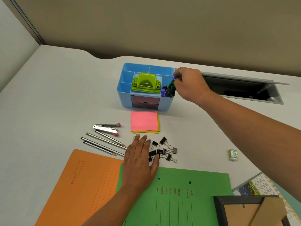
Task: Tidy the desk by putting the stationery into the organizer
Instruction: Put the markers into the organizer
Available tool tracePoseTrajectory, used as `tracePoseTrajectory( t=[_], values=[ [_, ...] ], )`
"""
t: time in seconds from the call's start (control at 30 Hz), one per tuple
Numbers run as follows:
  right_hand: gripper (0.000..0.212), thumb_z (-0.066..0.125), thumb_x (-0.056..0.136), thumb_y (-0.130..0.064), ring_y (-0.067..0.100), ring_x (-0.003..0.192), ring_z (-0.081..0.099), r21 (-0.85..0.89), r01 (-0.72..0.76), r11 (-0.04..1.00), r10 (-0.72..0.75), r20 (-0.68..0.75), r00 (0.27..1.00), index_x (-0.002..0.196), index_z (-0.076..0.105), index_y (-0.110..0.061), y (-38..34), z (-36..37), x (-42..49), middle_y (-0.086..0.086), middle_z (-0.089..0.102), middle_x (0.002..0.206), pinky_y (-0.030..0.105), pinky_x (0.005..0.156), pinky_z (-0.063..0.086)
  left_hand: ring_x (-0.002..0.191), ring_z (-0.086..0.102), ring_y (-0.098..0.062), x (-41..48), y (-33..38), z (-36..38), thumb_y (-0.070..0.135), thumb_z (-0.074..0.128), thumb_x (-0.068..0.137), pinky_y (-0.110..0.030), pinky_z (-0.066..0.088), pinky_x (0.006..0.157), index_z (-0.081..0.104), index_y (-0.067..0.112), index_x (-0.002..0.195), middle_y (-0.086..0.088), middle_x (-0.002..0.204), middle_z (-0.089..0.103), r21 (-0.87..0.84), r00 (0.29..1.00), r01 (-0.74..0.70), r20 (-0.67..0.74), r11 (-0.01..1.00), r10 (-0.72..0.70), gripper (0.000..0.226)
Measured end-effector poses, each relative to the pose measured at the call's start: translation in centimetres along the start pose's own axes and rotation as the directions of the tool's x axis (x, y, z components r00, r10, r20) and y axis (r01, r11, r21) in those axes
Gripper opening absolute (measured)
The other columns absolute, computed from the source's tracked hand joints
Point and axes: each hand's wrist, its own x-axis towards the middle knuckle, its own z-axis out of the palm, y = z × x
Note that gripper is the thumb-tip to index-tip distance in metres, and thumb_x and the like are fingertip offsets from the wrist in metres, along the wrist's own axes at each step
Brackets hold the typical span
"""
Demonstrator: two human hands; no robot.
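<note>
A blue desk organizer [125, 88] stands at the middle of the desk, with a green hole punch [146, 83] sitting in its centre compartment. My right hand [189, 84] is over its right compartment, closed on a green marker [171, 85] that stands among other pens there. My left hand [140, 158] lies flat, fingers apart, on the desk at the left edge of a pile of several black binder clips [164, 150]. Pink and yellow sticky notes [144, 121], a staple remover [107, 127], three pencils [104, 143] and an eraser [233, 154] lie loose.
An orange folder [81, 185] and a green folder [175, 198] lie near me. A picture frame [249, 211] and a calendar [259, 185] are at the lower right. An open cable hatch [244, 88] is set in the desk right of the organizer.
</note>
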Motion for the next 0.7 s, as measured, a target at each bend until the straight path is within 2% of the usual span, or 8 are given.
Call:
tracePoseTrajectory(
  t=[0.13, 0.3, 0.4, 0.53, 0.63, 0.7],
  values=[
    [0.031, 0.044, 0.086, -0.003, 0.024, 0.100, 0.061, 0.044, -0.015, 0.999, 0.014, 0.026, 1.000, 0.103, 0.068, -0.015, 0.5, 0.0, -0.2, 0.008, 0.070, 0.104, 0.034, 0.082, 0.052, 0.145, 0.029, -0.021, 0.0, 0.0, 0.1, 0.043, 0.053, 0.092, -0.038, 0.021, 0.117, 0.053, 0.013, 0.133, -0.003, 0.146, 0.047, 0.002, 1.000, -0.001, 0.001, 1.000, 0.001, 0.051],
    [0.045, 0.041, 0.083, 0.007, 0.020, 0.101, 0.062, 0.080, -0.002, 0.997, -0.003, 0.070, 0.998, 0.111, 0.066, -0.017, 1.0, 0.1, -0.4, 0.004, 0.069, 0.107, 0.039, 0.091, 0.054, 0.144, 0.029, -0.021, 0.0, 0.0, 0.1, 0.044, 0.052, 0.092, -0.037, 0.020, 0.117, 0.053, 0.013, 0.133, -0.003, 0.146, 0.047, 0.014, 1.000, 0.000, 0.003, 1.000, 0.000, 0.052],
    [0.042, 0.045, 0.086, 0.002, 0.018, 0.106, 0.061, 0.111, -0.012, 0.994, 0.009, 0.032, 0.999, 0.119, 0.065, -0.015, 1.1, -0.2, -0.7, 0.004, 0.068, 0.115, 0.032, 0.094, 0.051, 0.144, 0.029, -0.021, 0.0, -0.1, 0.1, 0.044, 0.052, 0.092, -0.037, 0.019, 0.117, 0.052, 0.014, 0.134, -0.003, 0.147, 0.047, 0.014, 1.000, 0.008, 0.007, 1.000, -0.008, 0.052],
    [0.035, 0.061, 0.084, -0.010, 0.014, 0.099, 0.060, 0.165, -0.026, 0.986, 0.044, -0.106, 0.993, 0.119, 0.063, -0.015, 2.2, -0.1, -2.8, 0.001, 0.066, 0.115, 0.025, 0.090, 0.048, 0.145, 0.029, -0.021, 0.0, -0.1, 0.2, 0.045, 0.051, 0.092, -0.037, 0.019, 0.117, 0.051, 0.014, 0.135, -0.003, 0.147, 0.046, 0.012, 1.000, 0.016, 0.012, 1.000, -0.016, 0.052],
    [0.040, 0.064, 0.085, -0.018, 0.016, 0.110, 0.056, 0.115, 0.022, 0.993, -0.001, -0.177, 0.984, 0.124, 0.058, -0.018, 3.7, 1.0, -5.9, -0.001, 0.061, 0.120, 0.032, 0.095, 0.048, 0.144, 0.029, -0.021, 0.0, -0.1, 0.2, 0.046, 0.050, 0.093, -0.038, 0.019, 0.117, 0.051, 0.014, 0.135, -0.003, 0.147, 0.046, 0.019, 1.000, 0.023, 0.020, 1.000, -0.023, 0.053],
    [0.046, 0.064, 0.086, -0.019, 0.015, 0.114, 0.055, 0.158, -0.001, 0.987, 0.031, -0.189, 0.982, 0.130, 0.052, -0.018, 4.5, 1.9, -8.5, -0.001, 0.059, 0.125, 0.034, 0.096, 0.048, 0.145, 0.028, -0.021, 0.0, -0.1, 0.2, 0.046, 0.049, 0.093, -0.039, 0.020, 0.117, 0.050, 0.013, 0.135, -0.003, 0.147, 0.046, 0.021, 0.999, 0.024, 0.024, 0.999, -0.025, 0.053]
  ],
)
